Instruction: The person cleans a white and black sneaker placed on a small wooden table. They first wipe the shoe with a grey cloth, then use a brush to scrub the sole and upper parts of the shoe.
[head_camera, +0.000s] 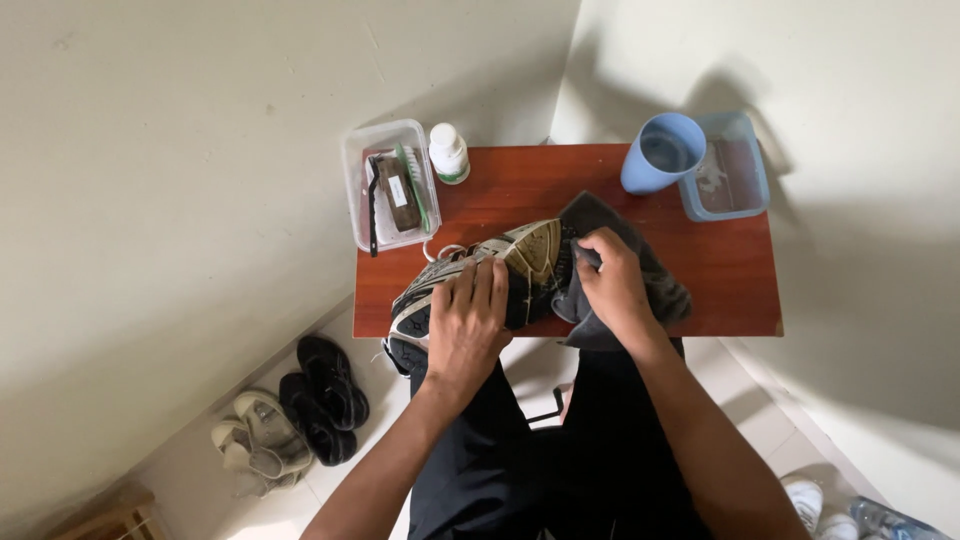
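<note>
A worn sports shoe lies sole-up on a small red-brown wooden table. My left hand presses down on the middle of the shoe's sole, fingers spread over it. My right hand grips a dark grey cloth bunched against the heel end of the shoe. The cloth spreads out under and beyond that hand toward the table's front edge.
On the table's back left stands a clear plastic box holding brushes, with a small white bottle beside it. A blue cup and a clear blue-tinted container sit back right. Black shoes and pale sandals lie on the floor left.
</note>
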